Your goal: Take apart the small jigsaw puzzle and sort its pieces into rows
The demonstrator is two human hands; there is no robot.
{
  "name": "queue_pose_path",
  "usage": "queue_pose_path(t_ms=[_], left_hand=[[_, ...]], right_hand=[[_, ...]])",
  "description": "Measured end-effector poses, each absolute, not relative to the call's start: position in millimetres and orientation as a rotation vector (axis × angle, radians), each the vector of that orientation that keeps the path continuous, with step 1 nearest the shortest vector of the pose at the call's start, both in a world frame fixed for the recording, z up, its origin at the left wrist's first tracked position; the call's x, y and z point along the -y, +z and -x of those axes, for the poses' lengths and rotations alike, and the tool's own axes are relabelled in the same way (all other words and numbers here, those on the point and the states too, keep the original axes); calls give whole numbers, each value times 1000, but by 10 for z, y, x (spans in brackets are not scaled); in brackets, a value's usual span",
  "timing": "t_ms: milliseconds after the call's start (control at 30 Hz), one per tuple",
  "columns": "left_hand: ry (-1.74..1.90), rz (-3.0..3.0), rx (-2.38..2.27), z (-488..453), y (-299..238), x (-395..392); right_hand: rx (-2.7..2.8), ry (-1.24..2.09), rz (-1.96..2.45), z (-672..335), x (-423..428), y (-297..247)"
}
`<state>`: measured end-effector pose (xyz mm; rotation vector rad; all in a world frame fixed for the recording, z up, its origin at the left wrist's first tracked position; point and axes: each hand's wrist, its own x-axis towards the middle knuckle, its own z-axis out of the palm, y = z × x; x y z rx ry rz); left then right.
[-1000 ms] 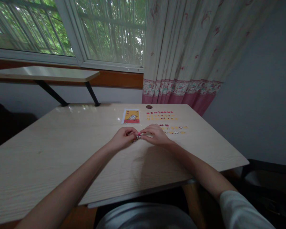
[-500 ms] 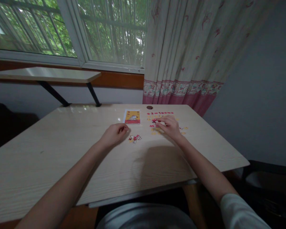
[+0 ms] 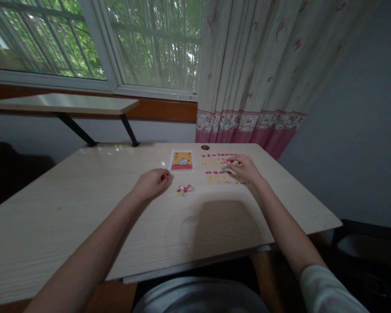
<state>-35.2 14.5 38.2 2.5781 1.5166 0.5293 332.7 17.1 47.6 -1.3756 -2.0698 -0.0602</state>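
My right hand [image 3: 247, 168] hovers over rows of small jigsaw puzzle pieces [image 3: 215, 172] on the right of the table. Its thumb and fingertips pinch a small pinkish-red puzzle piece [image 3: 224, 162], partly hidden by the fingers. Some of the laid-out pieces are covered by this hand. My left hand [image 3: 151, 183] rests on the table with curled fingers, and whatever may be inside it is hidden. Just right of it lies a loose heap of red, white and yellow pieces [image 3: 185, 190]. Behind the heap is a picture card [image 3: 181, 161] with a white animal on orange and red.
The pale wooden table [image 3: 150, 243] has a round cable hole [image 3: 205, 148] near its back edge. A raised shelf [image 3: 65, 103] on dark legs stands at the back left. Behind are a window and a flowered curtain [image 3: 247, 87].
My right hand has moved to the right over the rows with the reddish piece, uncovering pieces on the left. My left hand has drawn slightly left, away from the heap.
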Motion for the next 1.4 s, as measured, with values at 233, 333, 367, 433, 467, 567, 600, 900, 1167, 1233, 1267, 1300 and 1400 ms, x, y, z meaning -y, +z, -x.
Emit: queue_pose_path(t_ms=[233,333,367,433,467,567,600,900,1167,1233,1267,1300,1400], left_hand=[[546,-2572,-1522,377,351,-171],[568,-2560,-1520,378,352,-170],[576,-2557,-1520,377,355,-169],[584,-2554,-1515,376,363,-165],[588,-2550,-1515,375,368,-164],[580,-2538,-1517,370,379,-158],[574,-2540,-1520,368,382,-156],[560,-2558,-1537,350,383,-150],[532,-2578,-1535,351,378,-141],[515,-2579,-1529,340,386,-131],[505,-2578,-1526,333,390,-127],[499,-2576,-1521,328,394,-123],[511,-2566,-1503,318,398,-119]], right_hand=[[1971,77,1923,-3729,-327,225],[1982,85,1985,-3758,-328,200],[1989,79,1997,-3766,-327,201],[1997,76,1997,-3784,-330,205],[2002,81,1981,-3792,-335,203],[2018,93,1914,-3800,-368,179],[2021,95,1898,-3797,-381,166],[2046,268,1806,-3828,-444,81],[2026,343,1787,-3850,-418,88],[2026,339,1777,-3835,-412,91],[2030,340,1769,-3827,-409,93],[2034,343,1760,-3820,-405,95],[2040,353,1750,-3805,-387,113]])
